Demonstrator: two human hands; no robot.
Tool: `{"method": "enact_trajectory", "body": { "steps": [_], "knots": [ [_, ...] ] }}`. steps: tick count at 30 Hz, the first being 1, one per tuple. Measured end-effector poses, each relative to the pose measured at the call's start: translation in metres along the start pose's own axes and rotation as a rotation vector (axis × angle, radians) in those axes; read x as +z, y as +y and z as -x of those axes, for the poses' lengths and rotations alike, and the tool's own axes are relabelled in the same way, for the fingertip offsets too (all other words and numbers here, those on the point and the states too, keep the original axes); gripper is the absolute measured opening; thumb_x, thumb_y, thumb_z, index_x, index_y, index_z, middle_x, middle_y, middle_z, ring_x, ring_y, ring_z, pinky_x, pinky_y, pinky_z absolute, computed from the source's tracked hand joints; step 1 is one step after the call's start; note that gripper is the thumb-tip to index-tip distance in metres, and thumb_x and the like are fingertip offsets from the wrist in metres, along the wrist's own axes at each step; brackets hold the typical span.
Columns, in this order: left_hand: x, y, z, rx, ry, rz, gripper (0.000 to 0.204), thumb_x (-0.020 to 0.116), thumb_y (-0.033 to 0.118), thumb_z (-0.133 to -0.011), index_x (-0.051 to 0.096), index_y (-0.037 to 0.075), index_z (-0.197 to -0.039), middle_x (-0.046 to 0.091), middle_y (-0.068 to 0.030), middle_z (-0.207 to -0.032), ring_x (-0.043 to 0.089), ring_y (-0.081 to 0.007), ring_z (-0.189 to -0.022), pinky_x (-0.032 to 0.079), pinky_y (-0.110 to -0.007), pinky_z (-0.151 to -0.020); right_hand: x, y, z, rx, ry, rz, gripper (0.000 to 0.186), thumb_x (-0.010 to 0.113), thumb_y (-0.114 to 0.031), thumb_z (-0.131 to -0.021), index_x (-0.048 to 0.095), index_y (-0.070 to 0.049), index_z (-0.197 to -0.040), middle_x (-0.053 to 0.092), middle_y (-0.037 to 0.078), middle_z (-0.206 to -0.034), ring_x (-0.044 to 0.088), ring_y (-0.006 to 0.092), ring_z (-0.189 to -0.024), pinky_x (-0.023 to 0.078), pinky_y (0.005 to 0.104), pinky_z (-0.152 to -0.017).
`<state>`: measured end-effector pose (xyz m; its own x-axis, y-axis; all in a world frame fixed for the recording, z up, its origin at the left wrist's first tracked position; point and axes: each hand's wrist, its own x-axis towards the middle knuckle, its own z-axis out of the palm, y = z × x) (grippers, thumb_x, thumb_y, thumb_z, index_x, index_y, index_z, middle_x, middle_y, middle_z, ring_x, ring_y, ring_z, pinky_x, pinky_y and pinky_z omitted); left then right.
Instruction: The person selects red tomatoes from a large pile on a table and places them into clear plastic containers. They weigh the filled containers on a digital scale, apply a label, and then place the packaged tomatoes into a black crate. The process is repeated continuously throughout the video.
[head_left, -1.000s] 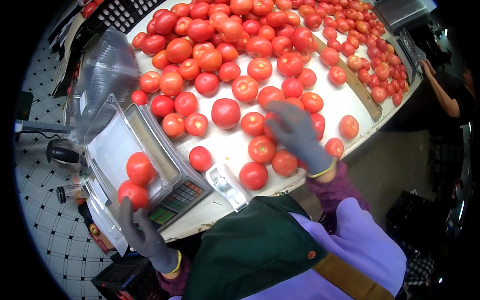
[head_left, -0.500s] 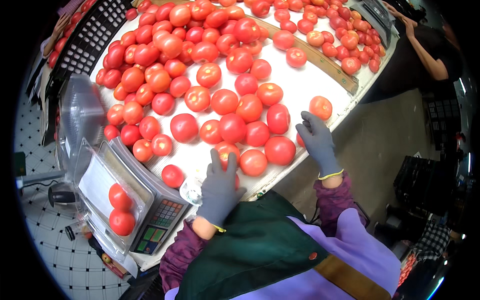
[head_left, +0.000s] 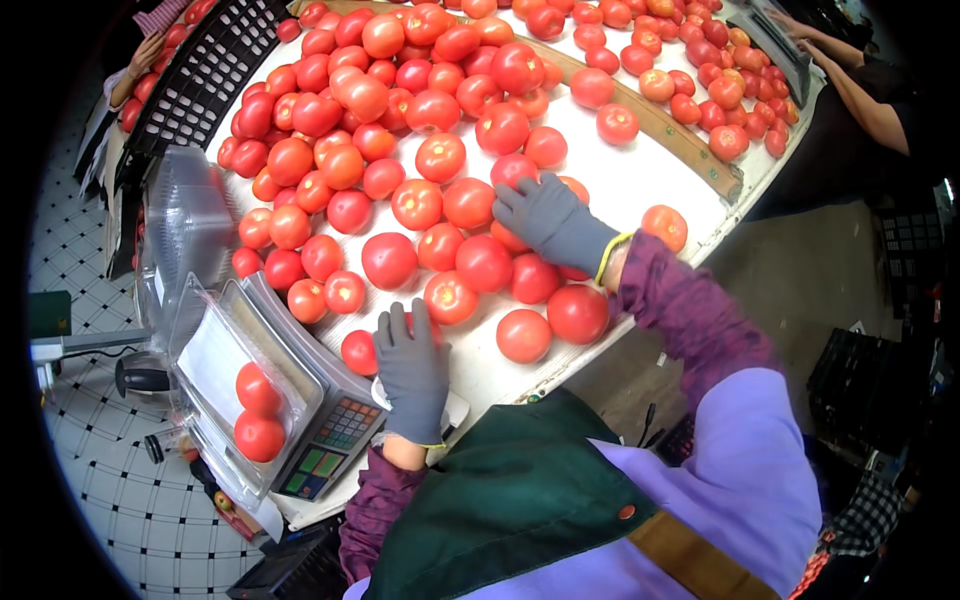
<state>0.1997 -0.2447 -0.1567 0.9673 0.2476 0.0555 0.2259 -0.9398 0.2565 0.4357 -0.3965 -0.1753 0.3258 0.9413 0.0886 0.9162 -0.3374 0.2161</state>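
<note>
My left hand [head_left: 410, 375], in a grey glove, is near the front edge, its fingers curved over a partly hidden tomato [head_left: 433, 330] beside the grey scale [head_left: 340, 430]. My right hand [head_left: 548, 222], also gloved, reaches over loose red tomatoes [head_left: 483, 263], its spread fingers bent down onto them; whether it grips one is unclear. Two tomatoes [head_left: 258, 433] sit in a clear plastic container [head_left: 205, 350] on the scale. A dense heap of tomatoes [head_left: 350, 95] covers the back of the white table [head_left: 660, 195].
Stacked clear containers [head_left: 185, 215] stand left of the tomatoes. A black perforated crate [head_left: 200, 75] is at back left, with another person's hand [head_left: 145, 60] beyond. A wooden divider [head_left: 700, 160] separates smaller tomatoes. Another person's arms [head_left: 860, 100] are at right; black crates [head_left: 845, 380] stand below.
My left hand left the container on the scale for the loose tomatoes, then shifted slightly left with one. My right hand moved toward the right edge, then back up-left among the tomatoes.
</note>
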Motion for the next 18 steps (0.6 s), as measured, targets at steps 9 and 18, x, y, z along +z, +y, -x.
{"method": "enact_trajectory", "body": {
  "steps": [9, 18],
  "knots": [
    [-0.048, 0.037, -0.008, -0.588, -0.308, 2.250, 0.057, 0.052, 0.039, -0.094, 0.034, 0.011, -0.140, 0.045, -0.0155, -0.132, 0.050, -0.0314, -0.119, 0.047, -0.047, -0.096, -0.105, -0.040, 0.042, 0.110, 0.096, -1.059, 0.078, 0.079, -0.036, -0.069, 0.045, -0.006, -0.132, 0.050, 0.017, -0.126, 0.050, 0.0356, -0.117, 0.039, 0.0447, -0.099],
    [-0.078, -0.006, 0.038, -0.567, -0.185, 2.035, 0.060, 0.072, 0.023, -0.079, 0.044, 0.005, -0.129, 0.052, -0.0125, -0.120, 0.054, -0.0242, -0.113, 0.045, -0.036, -0.096, -0.017, -0.034, 0.071, 0.934, 0.114, -1.297, 0.065, 0.066, -0.021, -0.079, 0.038, -0.004, -0.135, 0.046, 0.015, -0.129, 0.046, 0.0277, -0.118, 0.042, 0.0371, -0.097]
  ]
}}
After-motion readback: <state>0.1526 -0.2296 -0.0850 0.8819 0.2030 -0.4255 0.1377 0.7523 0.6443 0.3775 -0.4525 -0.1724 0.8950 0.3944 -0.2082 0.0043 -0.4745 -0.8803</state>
